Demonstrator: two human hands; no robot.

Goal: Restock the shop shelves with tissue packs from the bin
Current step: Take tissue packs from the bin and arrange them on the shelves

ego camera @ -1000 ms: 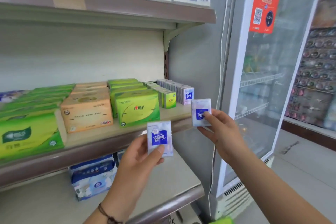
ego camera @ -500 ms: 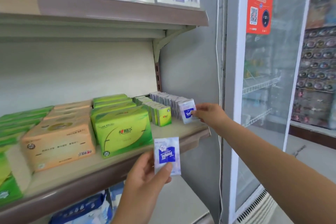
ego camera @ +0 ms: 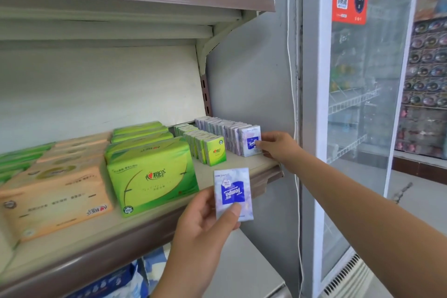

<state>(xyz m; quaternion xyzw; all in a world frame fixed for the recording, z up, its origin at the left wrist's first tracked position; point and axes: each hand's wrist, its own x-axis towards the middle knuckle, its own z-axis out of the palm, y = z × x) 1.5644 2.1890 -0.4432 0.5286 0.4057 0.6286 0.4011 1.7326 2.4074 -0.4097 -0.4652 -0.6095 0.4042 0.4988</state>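
Note:
My left hand grips a small white and blue tissue pack, upside down, in front of the shelf edge. My right hand reaches to the shelf's right end, with fingertips on the front white and blue pack of a row standing there. The pack stands on the shelf at the head of that row. The bin is out of view.
Beside that row stands a row of small green packs. Large green packs and orange packs fill the shelf to the left. A glass-door fridge stands right of the shelf's grey side panel. Blue packs lie on the shelf below.
My right hand carried its pack from mid-air to the front of the white and blue row on the shelf. My left hand stayed low with its pack. The view moved closer.

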